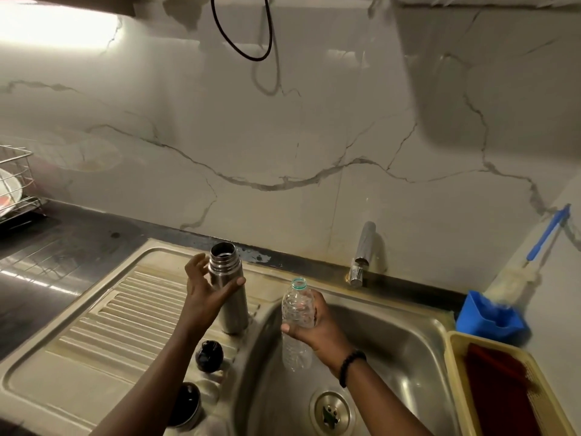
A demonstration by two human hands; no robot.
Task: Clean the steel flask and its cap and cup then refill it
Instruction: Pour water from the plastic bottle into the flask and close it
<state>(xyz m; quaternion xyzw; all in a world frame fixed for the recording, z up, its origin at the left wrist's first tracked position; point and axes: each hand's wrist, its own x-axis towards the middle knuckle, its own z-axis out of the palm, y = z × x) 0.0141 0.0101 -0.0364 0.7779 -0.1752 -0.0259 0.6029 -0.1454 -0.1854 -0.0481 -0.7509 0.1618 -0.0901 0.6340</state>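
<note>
Two hands work at a steel sink (408, 347). On its ribbed drainboard (103, 313), the left hand (206, 292) curls its fingers and thumb round the uncapped steel flask (229, 287), which stands upright. Nearer the camera lie the black cap (209, 355) and the cup (186, 405). Over the basin, the right hand (317, 330) grips an open clear plastic bottle (297, 322), held upright.

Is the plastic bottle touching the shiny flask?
Apart. The head view shows a clear gap of sink rim between the flask, held by the left hand, and the bottle in the right hand.
</note>
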